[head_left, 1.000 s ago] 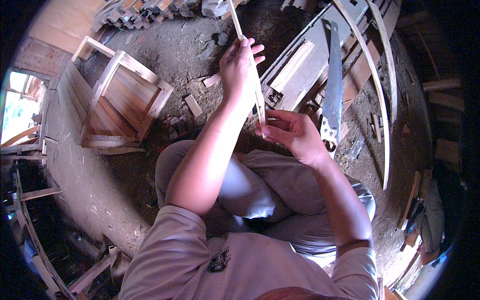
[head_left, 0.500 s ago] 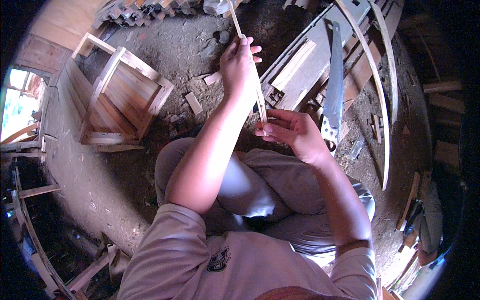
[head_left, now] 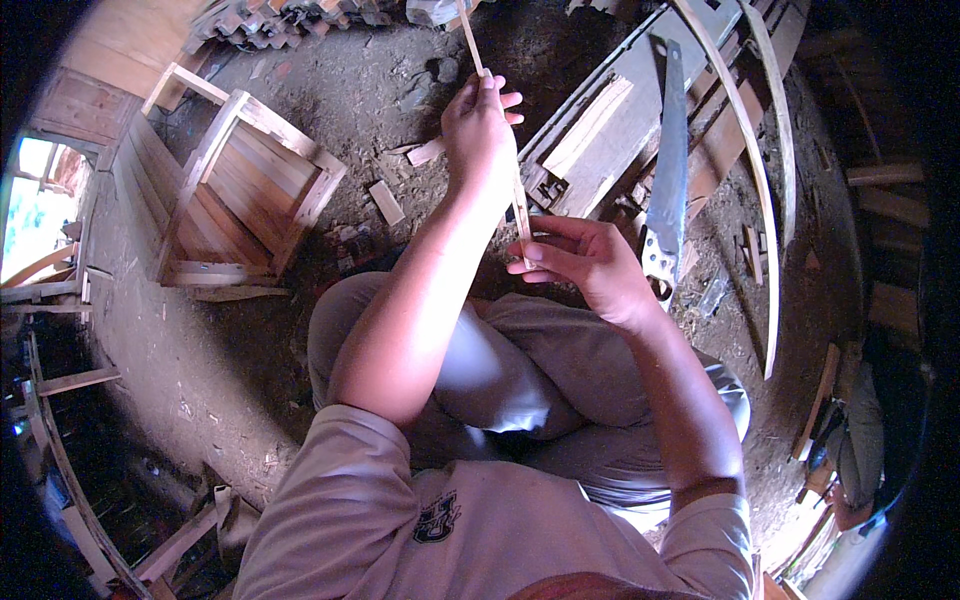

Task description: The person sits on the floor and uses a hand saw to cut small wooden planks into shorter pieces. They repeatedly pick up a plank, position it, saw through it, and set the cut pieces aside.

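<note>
A long, thin wooden strip (head_left: 521, 208) runs through both my hands, slanting from above my lap toward the far top of the view. Partway along it, my left hand (head_left: 479, 115) is closed round the strip with the arm stretched forward. At the strip's near end, my right hand (head_left: 585, 262) pinches it between thumb and fingers. Just right of that hand lies a handsaw (head_left: 671, 170), its blade pointing away and its handle nearest me. My left forearm and hand hide some of the strip's middle.
On the left stands a slatted wooden frame box (head_left: 245, 190). A grey board (head_left: 610, 130) with a wood offcut lies far right, beside long curved strips (head_left: 755, 150). Stacked wood pieces (head_left: 290, 25) line the back. A small block (head_left: 386, 203) rests on the dirt floor.
Almost nothing differs. The near end of the strip and my right fingers have shifted very slightly to the left; both hands keep their hold.
</note>
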Demonstrator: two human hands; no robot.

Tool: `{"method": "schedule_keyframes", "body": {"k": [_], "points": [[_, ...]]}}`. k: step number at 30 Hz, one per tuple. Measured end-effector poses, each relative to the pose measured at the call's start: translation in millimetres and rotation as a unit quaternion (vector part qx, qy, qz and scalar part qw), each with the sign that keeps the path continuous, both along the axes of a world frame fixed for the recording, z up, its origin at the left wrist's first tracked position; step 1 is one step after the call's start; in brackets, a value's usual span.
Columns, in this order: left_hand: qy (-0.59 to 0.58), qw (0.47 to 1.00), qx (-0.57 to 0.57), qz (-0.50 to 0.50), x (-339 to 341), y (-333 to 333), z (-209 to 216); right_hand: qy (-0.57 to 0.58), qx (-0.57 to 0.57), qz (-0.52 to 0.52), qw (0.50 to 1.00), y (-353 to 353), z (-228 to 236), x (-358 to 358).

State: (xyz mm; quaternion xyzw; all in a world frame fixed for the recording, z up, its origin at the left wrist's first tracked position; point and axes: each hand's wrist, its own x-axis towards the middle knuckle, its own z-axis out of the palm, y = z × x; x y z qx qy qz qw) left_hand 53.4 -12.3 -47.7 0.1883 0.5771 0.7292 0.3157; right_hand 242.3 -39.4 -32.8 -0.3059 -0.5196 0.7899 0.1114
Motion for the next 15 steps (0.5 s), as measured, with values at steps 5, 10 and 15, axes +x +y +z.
{"method": "schedule_keyframes", "body": {"k": [5,10,15], "points": [[0.038,0.999,-0.005,-0.012,-1.3,-0.5,-1.0,-0.005,0.000,-0.013,1.000,-2.0,-6.3,0.5],[0.088,0.994,-0.008,-0.067,-1.9,-3.0,-3.0,-0.018,0.053,0.013,0.998,-0.5,-5.4,1.9],[0.120,0.990,0.023,-0.068,0.4,-3.3,-2.3,-0.028,0.120,0.022,0.992,-2.3,-5.7,3.3]]}}
